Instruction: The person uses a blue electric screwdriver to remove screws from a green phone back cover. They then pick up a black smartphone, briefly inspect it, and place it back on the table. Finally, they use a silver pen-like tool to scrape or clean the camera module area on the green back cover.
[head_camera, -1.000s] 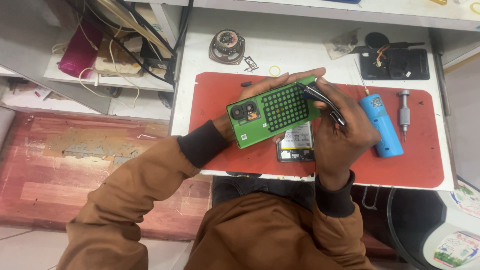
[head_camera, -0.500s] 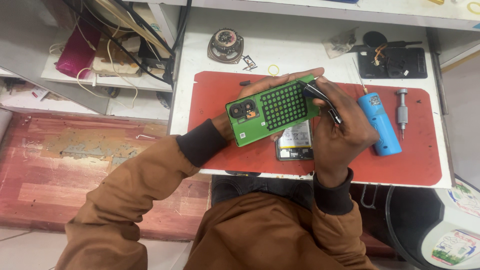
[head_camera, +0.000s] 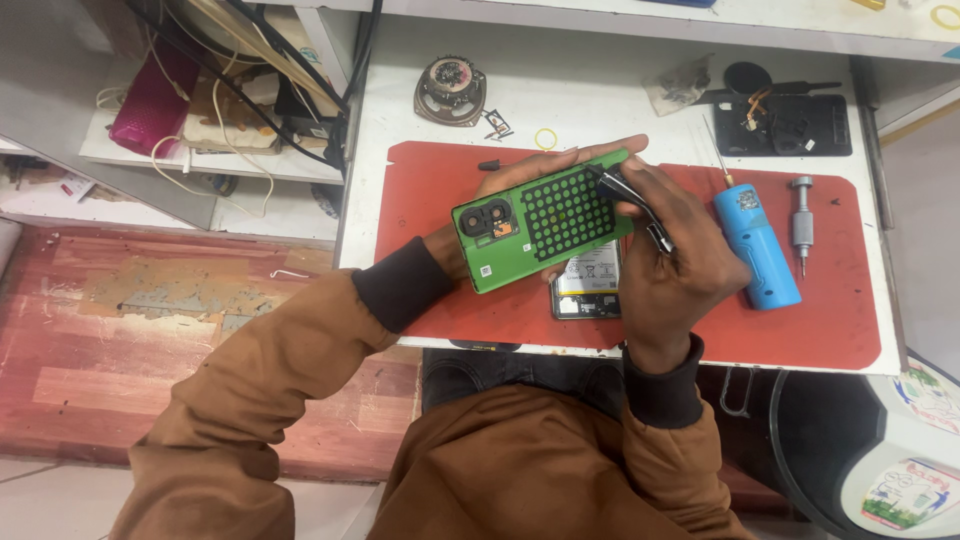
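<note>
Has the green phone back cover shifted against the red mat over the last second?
No. The green cover sits at the same spot over the red mat, its edge level with the blue tool as before.

— What is carrying everything here?
— A white workbench (head_camera: 600, 95) is bearing a red mat (head_camera: 440, 310), which is covering most of its near half.
— And what is lying on that mat?
— A blue cylindrical tool (head_camera: 757, 247) is lying at the right, with a small grey screwdriver (head_camera: 802, 220) resting just beside it. A flat phone part (head_camera: 588, 285) is sitting near the mat's middle.
— Is anything sitting on the bare white top?
— Yes: a round speaker (head_camera: 450, 88) is sitting at the back, a yellow ring (head_camera: 545, 138) is lying near it, and a black tray (head_camera: 790, 125) is occupying the far right corner.
</note>
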